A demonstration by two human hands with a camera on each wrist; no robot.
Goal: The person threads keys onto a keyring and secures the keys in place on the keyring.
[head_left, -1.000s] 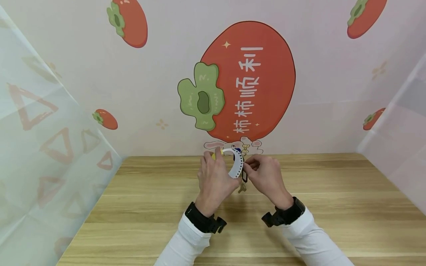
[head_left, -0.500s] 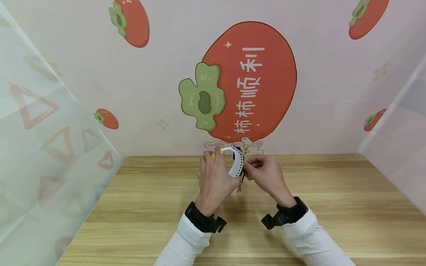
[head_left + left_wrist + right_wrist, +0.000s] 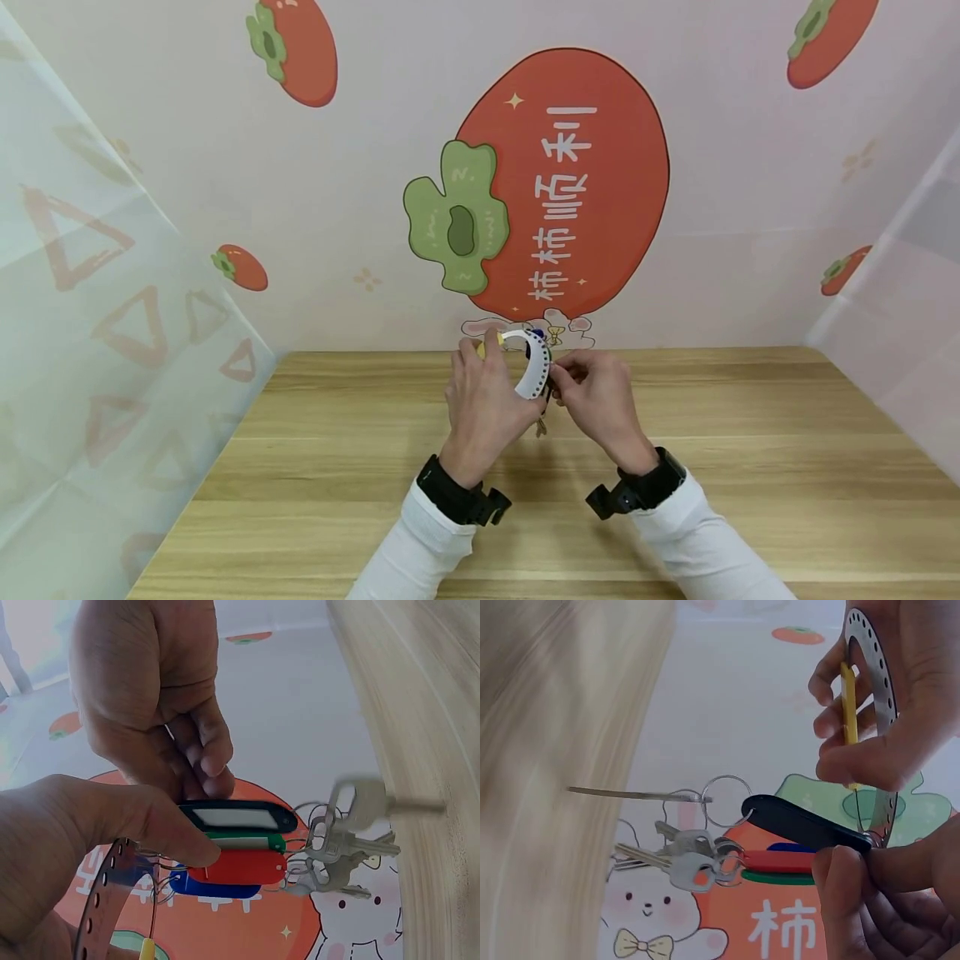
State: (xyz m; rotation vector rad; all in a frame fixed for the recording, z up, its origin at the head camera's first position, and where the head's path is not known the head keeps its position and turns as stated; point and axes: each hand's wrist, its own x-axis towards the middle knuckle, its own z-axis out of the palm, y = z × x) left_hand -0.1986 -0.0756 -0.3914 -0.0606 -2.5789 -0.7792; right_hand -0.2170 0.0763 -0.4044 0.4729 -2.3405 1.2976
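My left hand (image 3: 483, 400) grips a flat, curved white band (image 3: 534, 367) with a row of small holes along its edge. In the right wrist view a yellow tag (image 3: 849, 712) hangs at the band's inner side, by the left fingers. My right hand (image 3: 600, 396) pinches the end of a black key tag (image 3: 802, 823) right beside the band. In the left wrist view, red (image 3: 244, 866), green (image 3: 279, 842) and blue (image 3: 217, 888) key tags lie stacked below the black one, and the left thumb overlaps them. Silver keys (image 3: 694, 870) dangle from their rings. Fingers hide where the black tag meets the band.
Both hands are above the far part of a wood-grain table (image 3: 337, 483). Behind it stands a backdrop (image 3: 735, 192) printed with persimmons and a rabbit. Pale sheets flank the left and right sides. Each wrist carries a black strap with a camera.
The black tag and its hanging key have turned from broadside to nearly edge-on in the head view. The right hand shifts only slightly; the left hand stays in place.
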